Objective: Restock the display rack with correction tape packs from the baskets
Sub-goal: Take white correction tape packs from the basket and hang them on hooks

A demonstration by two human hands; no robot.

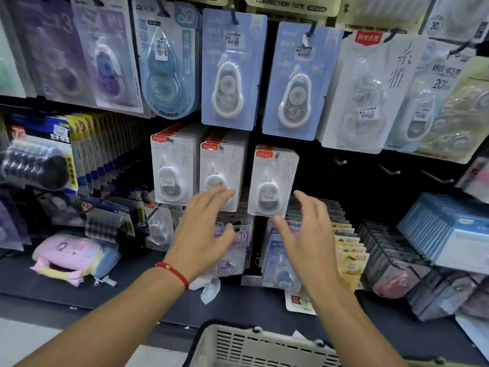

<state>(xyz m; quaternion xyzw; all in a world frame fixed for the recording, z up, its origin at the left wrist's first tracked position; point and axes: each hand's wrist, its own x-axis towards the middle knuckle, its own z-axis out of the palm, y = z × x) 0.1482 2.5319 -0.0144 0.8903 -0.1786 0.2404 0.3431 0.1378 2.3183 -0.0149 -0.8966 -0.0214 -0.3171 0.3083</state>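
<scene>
Both hands are raised in front of the display rack (370, 165), at the centre of the view. The left hand (203, 234) has its fingers extended and spread; the grip is released and holds nothing. Its fingertips reach the lower edge of the middle stack of white correction tape packs (225, 173); whether they touch it cannot be told. A red string bracelet (173, 272) circles the left wrist.

The right hand (309, 242) is likewise released, fingers straight and apart. Its thumb sits just below the right stack of white packs (274, 178), at 11 o'clock from the palm; contact cannot be confirmed.

Three stacks of white correction tape packs hang on pegs in the lower row: the left stack (173, 170) at 10 o'clock from the left hand, then the middle and right stacks. At 3 o'clock from the right stack, several bare pegs (389, 169) project from the dark back panel. The upper row carries blue packs (231, 70) at 12 o'clock, with further packs on either side.

A slotted beige basket (264, 348) sits at 6 o'clock, at the bottom edge of the view, between the forearms. A pink pouch (71, 254) lies on the shelf at 9 o'clock from the left hand.
</scene>
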